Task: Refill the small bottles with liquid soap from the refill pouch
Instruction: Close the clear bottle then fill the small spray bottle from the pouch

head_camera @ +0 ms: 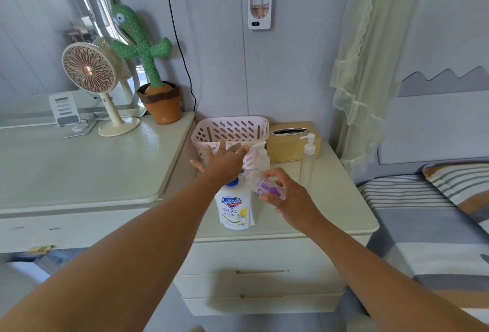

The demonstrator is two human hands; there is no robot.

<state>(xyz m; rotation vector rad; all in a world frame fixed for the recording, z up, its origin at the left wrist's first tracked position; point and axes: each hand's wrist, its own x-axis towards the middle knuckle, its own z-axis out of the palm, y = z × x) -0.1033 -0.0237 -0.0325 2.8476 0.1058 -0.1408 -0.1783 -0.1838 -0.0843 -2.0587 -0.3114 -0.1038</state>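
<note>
A white refill pouch (235,207) with a blue cap stands on the nightstand (330,199). My right hand (287,196) grips a small clear bottle (266,186) with a purple rabbit print, tilted to the left beside the pouch's cap. My left hand (221,161) reaches out with fingers spread, above the pouch and in front of the pink basket (230,130). A small clear pump bottle (262,157) stands behind my hands. A tall clear pump bottle (307,159) stands to the right.
A gold tissue box (287,144) sits behind the bottles. To the left a dresser (79,167) carries a fan (91,72), a plush cactus (148,67) and a mirror. A bed (428,212) with striped bedding lies on the right. A black cable hangs down the wall.
</note>
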